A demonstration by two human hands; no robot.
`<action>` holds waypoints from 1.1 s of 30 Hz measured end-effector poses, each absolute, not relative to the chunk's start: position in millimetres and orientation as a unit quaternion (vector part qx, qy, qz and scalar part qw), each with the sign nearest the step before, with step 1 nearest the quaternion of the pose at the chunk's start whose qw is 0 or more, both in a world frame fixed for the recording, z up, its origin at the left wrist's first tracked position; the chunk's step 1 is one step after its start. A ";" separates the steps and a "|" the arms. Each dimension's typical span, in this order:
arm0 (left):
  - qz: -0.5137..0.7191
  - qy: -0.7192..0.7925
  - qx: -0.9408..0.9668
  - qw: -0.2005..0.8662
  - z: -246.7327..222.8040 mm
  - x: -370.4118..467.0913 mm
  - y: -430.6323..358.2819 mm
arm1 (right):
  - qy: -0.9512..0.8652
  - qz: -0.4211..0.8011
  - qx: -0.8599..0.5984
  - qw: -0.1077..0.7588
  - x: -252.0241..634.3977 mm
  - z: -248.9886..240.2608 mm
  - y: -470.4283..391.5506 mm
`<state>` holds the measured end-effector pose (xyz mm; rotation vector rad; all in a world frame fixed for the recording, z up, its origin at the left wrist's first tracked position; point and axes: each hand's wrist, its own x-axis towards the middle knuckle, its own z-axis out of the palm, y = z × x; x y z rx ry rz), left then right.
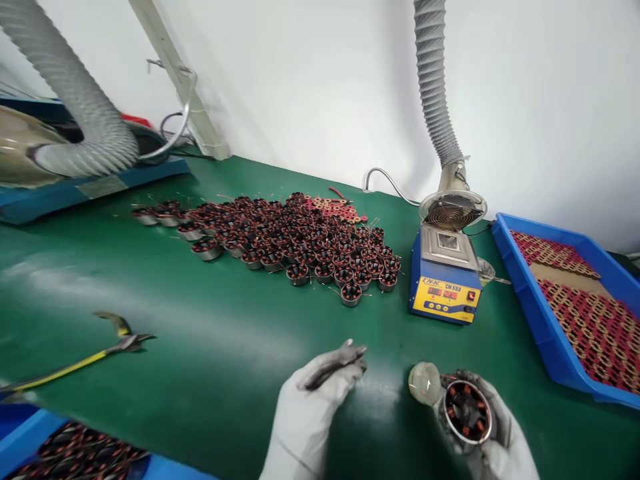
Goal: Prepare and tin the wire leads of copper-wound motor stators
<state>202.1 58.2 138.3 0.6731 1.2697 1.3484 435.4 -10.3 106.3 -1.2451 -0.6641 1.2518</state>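
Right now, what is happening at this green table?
A person in grey gloves works at the green table. The right hand holds a wound motor stator; the left hand grips a thin dark tool. Many more stators sit in a cluster beside a yellow-and-blue solder pot.
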 end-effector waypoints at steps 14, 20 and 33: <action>0.342 0.389 0.855 0.020 62.7 161.8 27.5 | -0.352 0.457 -0.656 0.487 455.3 113.6 20.2; 0.322 0.399 0.858 0.011 67.6 165.8 26.6 | -0.427 0.445 -0.712 0.335 443.5 143.1 24.5; 0.309 0.397 0.863 -0.041 73.9 167.3 26.3 | -0.564 0.304 -0.603 0.475 463.0 125.8 6.5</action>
